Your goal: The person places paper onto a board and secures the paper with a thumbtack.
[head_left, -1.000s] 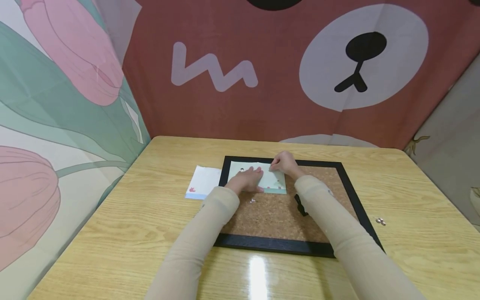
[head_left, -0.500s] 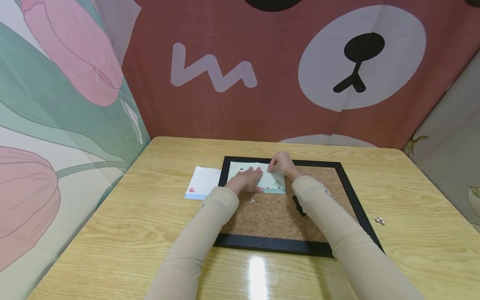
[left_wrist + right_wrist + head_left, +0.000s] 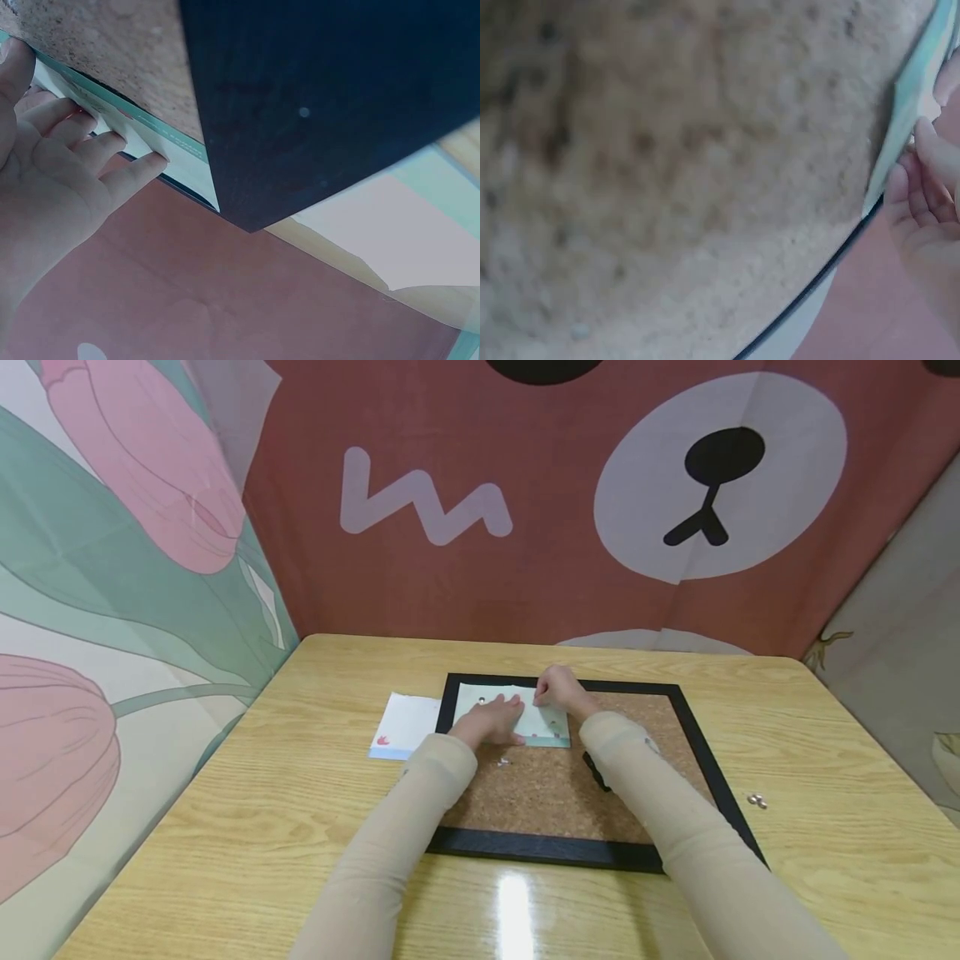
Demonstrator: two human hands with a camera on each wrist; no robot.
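A pale green sheet [image 3: 543, 723] lies at the back left of a cork board [image 3: 555, 793] with a black frame. My left hand [image 3: 491, 722] rests on it with fingers spread; in the left wrist view the fingertips [image 3: 159, 160] touch the paper. A small round pin [image 3: 482, 700] shows near the sheet's upper left. My right hand [image 3: 561, 690] is at the sheet's upper right part, thumb and fingers [image 3: 924, 139] curled together against the paper in the right wrist view. Whatever is between them is too hidden to tell.
A white sheet [image 3: 405, 723] with a blue edge lies left of the board. Small shiny pieces [image 3: 504, 762] sit on the cork, and others [image 3: 757, 801] on the table at right. A black object [image 3: 596, 772] is partly hidden by the right sleeve.
The head view has shifted slightly. Both hands keep nearly the same places on the green sheet, the right one a touch further left.
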